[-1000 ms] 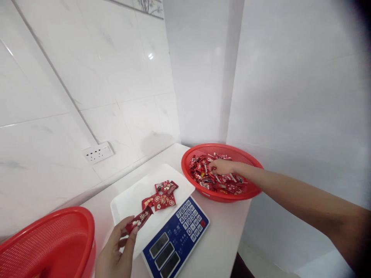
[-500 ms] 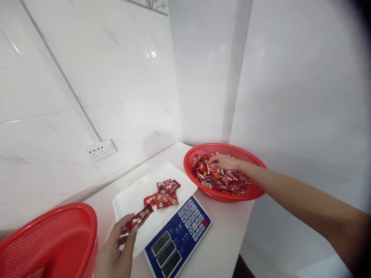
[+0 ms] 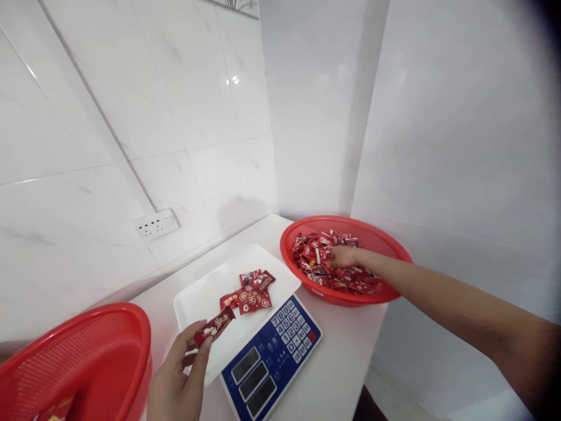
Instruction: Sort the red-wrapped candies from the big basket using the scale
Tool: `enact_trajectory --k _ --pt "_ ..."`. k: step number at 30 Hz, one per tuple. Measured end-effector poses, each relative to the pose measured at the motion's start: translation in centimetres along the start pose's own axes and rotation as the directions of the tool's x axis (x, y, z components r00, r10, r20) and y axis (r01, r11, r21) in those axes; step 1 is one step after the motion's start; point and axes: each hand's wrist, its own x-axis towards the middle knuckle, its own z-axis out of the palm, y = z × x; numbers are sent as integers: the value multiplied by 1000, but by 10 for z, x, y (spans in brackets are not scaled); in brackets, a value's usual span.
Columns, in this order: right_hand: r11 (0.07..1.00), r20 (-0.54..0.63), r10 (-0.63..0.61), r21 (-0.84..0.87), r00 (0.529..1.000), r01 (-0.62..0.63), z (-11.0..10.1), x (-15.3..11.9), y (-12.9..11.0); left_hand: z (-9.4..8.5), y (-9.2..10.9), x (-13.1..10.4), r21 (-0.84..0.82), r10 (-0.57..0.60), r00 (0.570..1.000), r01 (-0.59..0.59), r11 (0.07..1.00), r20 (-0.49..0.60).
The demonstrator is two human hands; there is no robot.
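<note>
Pinched between thumb and fingers of my left hand [image 3: 182, 368] is a dark red wrapped candy [image 3: 214, 327], held above the near edge of the scale's white tray [image 3: 199, 292]. Several red candy packets [image 3: 254, 298] lie together on that tray. My right hand [image 3: 344, 257] reaches down into a red plastic basket [image 3: 394, 251] filled with small red-wrapped candies [image 3: 319, 278]. Its fingertips are sunk among the wrappers, so whether they grip anything is hidden. The scale's blue panel [image 3: 272, 356] with keypad and three displays faces me.
Another red basket [image 3: 138, 333] stands at the left, with a red packet [image 3: 56, 409] low inside it. White walls close off the back and right of the white table [image 3: 346, 345]. A socket [image 3: 156, 225] is on the tiled wall.
My right hand has shifted slightly right and nearer within the candy basket, its fingers now deeper among the wrappers. My left hand still holds the candy over the tray. The view has moved slightly.
</note>
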Motion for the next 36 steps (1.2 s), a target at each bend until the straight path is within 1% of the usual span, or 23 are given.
enact_trajectory --k 3,5,8,11,14,18,21,24,26,28,31,34,36 --pt "995 169 91 -50 981 -83 2 1 -5 -2 -1 1 2 -7 999 7 1000 31" --pt "994 212 111 -43 971 -104 -2 0 -10 -3 -1 2 -8 -23 998 24 1000 56" --pt "992 212 103 45 972 -115 -13 -4 -17 -4 -4 3 -17 -27 998 28 999 54" --pt "968 185 82 221 979 -122 -23 -13 -28 -3 -7 3 -15 -9 999 10 1000 53" --pt "906 172 65 403 983 -131 -28 -24 -41 -4 -7 1 8 12 998 -13 1000 68" --pt "800 139 43 588 989 -117 -27 -39 -59 -4 -4 0 34 39 997 -41 999 69" --pt "680 138 21 724 990 -115 -23 -52 -73 -3 -3 0 44 53 996 -57 997 74" --pt "522 138 5 845 990 -120 -19 -68 -87 -1 -5 1 35 49 990 -54 998 130" --pt "454 135 0 883 991 -120 -14 -79 -94 -1 -6 1 -7 41 984 -40 999 171" --pt "426 149 -19 896 989 -127 -7 -90 -98 0 -7 1 -78 35 978 -19 997 205" --pt "423 164 -71 898 984 -119 7 -106 -104 2 -9 3 -164 29 971 10 986 238" --pt "431 143 -92 898 985 -90 24 -120 -111 3 -11 4 -183 30 968 16 983 247" --pt "422 153 -104 901 983 -96 35 -128 -116 3 -11 5 -167 25 968 18 986 249"
